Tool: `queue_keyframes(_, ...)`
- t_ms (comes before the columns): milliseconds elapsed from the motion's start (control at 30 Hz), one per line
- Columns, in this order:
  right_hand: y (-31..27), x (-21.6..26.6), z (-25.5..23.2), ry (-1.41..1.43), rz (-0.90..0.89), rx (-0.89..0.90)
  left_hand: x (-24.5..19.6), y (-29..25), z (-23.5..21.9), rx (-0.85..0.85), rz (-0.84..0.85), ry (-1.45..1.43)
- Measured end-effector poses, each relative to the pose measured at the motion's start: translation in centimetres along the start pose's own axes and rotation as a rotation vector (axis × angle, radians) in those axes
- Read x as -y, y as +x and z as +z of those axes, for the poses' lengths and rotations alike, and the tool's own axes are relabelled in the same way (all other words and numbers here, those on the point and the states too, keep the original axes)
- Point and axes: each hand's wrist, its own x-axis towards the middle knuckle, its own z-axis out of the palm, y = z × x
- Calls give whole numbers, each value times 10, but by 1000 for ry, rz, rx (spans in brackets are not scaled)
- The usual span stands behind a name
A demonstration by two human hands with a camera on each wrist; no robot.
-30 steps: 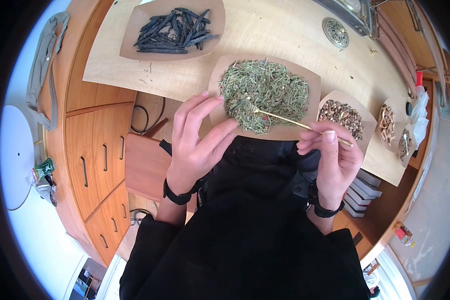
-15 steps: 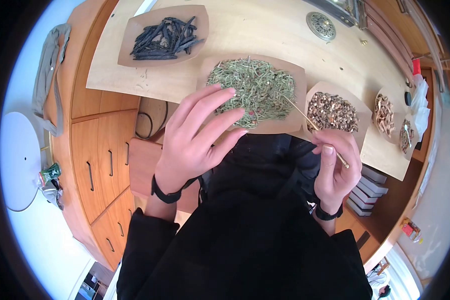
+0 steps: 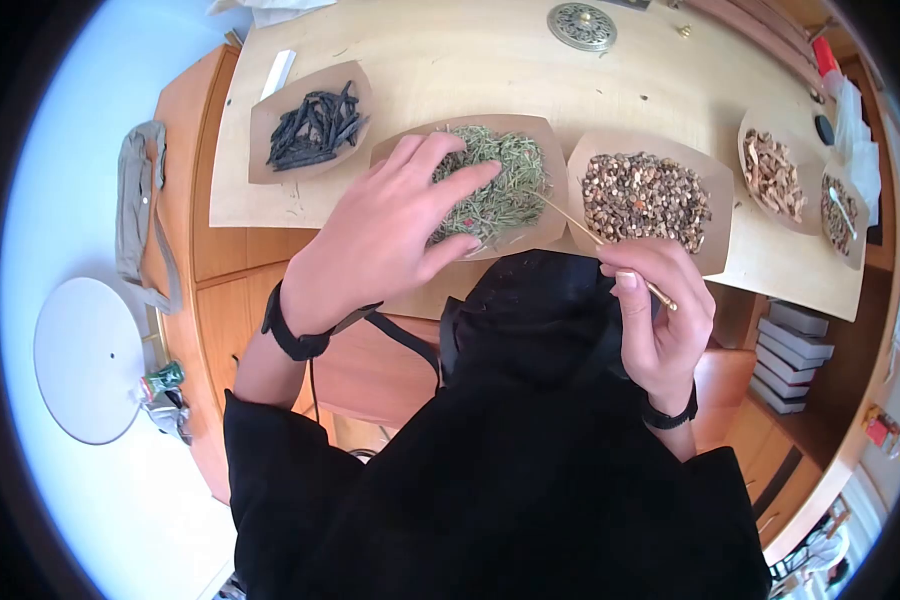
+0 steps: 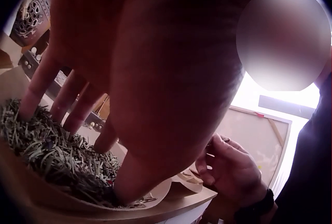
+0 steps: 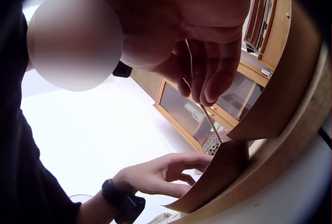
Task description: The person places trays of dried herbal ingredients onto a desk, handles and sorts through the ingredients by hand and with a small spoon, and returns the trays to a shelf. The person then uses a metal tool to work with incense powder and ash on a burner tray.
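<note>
Both hands work at the green herb tray (image 3: 554, 228): the left hand (image 3: 385, 235) lies spread, fingertips (image 4: 27, 109) in the green needles (image 3: 500, 190); the right hand (image 3: 660, 310) pinches a thin gold stick (image 3: 598, 240) whose tip reaches the tray's right edge. Right of the tray sits a brown-chip tray (image 3: 715, 260), left a dark-pod tray (image 3: 262, 165), all on the worktop (image 3: 450, 70).

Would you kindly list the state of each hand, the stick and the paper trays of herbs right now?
Left hand: open, fingers spread, fingertips on the green herbs.
Right hand: pinching the thin stick.
Thin stick: tilted, far tip at the green herbs.
Dark pod tray: filled, untouched.
Brown chip tray: filled, untouched.
</note>
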Motion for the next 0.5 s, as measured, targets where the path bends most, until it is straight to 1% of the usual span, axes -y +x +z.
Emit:
queue_keyframes(67, -1, -1, -2, 17, -3, -19, 0, 6, 1, 8, -30, -17)
queue_keyframes(200, -2, -4, -4, 40, -20, -19, -1, 11, 6, 8, 3, -13)
queue_keyframes(300, -4, -6, -4, 53, -16, -25, 0, 13, 7, 7, -9, -30)
queue_keyframes(367, -5, -7, -3, 58, -14, -33, 3, 14, 7, -4, 8, -90)
queue_keyframes(500, -6, -7, -4, 60, -17, -35, 7, 16, 4, 3, 24, -116)
